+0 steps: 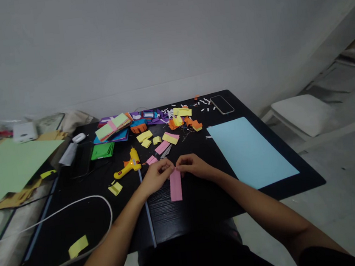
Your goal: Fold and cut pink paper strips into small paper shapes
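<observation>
A pink paper strip [175, 187] hangs down toward me over the black table, its far end pinched between both hands. My left hand [157, 176] is closed on the strip's upper left corner. On its right corner, my right hand [194, 166] is closed too, the fingertips of both almost touching. Just beyond them lie scissors [166, 152], partly hidden by pink and yellow paper pieces [171, 138]. To the left of my left hand rests a yellow glue gun [129, 164], with a small orange light on its body.
A light blue sheet [252, 152] covers the table's right side, with a phone [222, 104] behind it. Paper scraps [182, 117] and stacked coloured paper [113, 127] lie along the back. A white cable [88, 197] loops at left; a white stool [302, 114] stands right.
</observation>
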The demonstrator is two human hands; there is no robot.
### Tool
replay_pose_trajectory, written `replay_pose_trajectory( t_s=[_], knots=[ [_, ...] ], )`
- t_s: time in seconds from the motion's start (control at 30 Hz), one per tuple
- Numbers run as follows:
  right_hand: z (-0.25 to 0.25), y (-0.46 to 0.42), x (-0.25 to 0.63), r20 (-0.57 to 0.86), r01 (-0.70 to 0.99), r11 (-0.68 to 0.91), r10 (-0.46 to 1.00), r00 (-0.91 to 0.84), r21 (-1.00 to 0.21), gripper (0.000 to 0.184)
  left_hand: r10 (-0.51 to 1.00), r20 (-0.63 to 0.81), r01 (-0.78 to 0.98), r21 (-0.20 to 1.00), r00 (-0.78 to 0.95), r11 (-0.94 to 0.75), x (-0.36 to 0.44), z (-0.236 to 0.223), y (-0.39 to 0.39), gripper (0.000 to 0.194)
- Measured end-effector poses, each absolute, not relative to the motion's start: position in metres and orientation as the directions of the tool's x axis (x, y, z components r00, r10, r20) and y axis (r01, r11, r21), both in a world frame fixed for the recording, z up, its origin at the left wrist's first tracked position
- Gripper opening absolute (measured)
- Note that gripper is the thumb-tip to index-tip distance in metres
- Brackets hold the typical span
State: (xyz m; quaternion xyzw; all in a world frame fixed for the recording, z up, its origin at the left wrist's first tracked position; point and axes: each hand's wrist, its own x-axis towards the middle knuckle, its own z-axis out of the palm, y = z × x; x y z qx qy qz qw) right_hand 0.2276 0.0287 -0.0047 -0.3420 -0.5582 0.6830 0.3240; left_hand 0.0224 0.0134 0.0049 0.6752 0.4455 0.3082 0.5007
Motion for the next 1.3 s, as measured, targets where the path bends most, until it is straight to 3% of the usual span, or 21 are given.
replay_pose_trajectory(
  t_s=[0.3,0.43,0.57,0.77,1.0,1.3],
  knots=[
    [-0.004,0.028,0.225,-0.069,-0.042,-0.110,0.833,-0.550,-0.993,0.012,0.905,0.020,0.328,0.928,0.424,-0.174,0.024,0.001,0.011,0.021],
    [-0.005,0.030,0.228,-0.061,-0.043,-0.094,0.869,-0.491,-0.995,0.006,0.937,0.059,0.298,0.939,0.345,-0.169,0.018,0.001,0.017,0.022],
    [-0.006,0.033,0.230,-0.070,-0.069,-0.107,0.909,-0.410,-0.992,0.009,0.964,0.081,0.274,0.950,0.253,-0.152,0.013,0.003,0.022,0.022],
    [-0.005,0.028,0.223,-0.064,-0.078,-0.120,0.859,-0.509,-0.990,0.026,0.951,0.040,0.272,0.954,0.306,-0.128,0.024,0.004,0.016,0.023],
    [-0.004,0.027,0.223,-0.046,-0.044,-0.078,0.867,-0.496,-0.996,0.025,0.928,-0.003,0.294,0.949,0.372,-0.114,0.021,0.006,0.015,0.026],
    [-0.006,0.027,0.224,-0.064,-0.137,-0.139,0.892,-0.448,-0.981,0.021,0.957,0.036,0.297,0.947,0.287,-0.124,0.019,0.007,0.017,0.028]
  ],
)
